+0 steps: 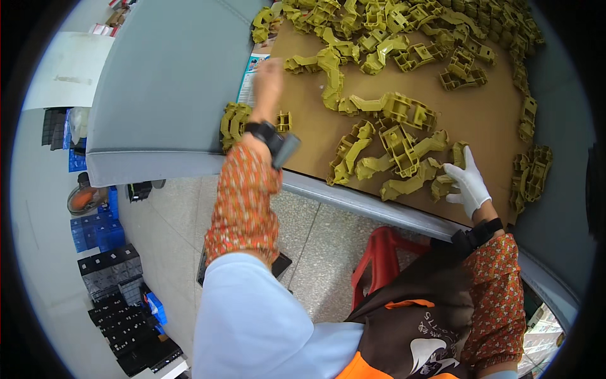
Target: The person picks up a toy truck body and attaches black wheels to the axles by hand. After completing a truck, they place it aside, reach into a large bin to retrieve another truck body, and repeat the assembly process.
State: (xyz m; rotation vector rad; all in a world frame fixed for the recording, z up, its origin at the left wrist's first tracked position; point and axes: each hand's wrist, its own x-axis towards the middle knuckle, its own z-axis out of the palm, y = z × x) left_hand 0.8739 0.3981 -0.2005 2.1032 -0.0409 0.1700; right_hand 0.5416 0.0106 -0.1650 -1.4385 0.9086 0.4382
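My left hand (268, 82), bare and smeared by motion, is over the left side of the brown cardboard sheet (303, 142). Its fingers are too blurred to read, and I make out nothing in them. Below it, beside the wrist, lie a few olive-yellow plastic moulded parts (235, 126). My right hand (470, 185) wears a white glove and has its fingers spread at the near right of the sheet. Its fingertips come up to a curved olive-yellow part (444, 184), apparently touching it. Next to it lies a loose group of similar parts (399, 148).
A large heap of the same parts (391, 25) covers the far side. Grey padded walls (170, 82) flank the work surface. A red stool (382, 259) stands below its front edge. Black and blue bins (113, 271) line the floor at left.
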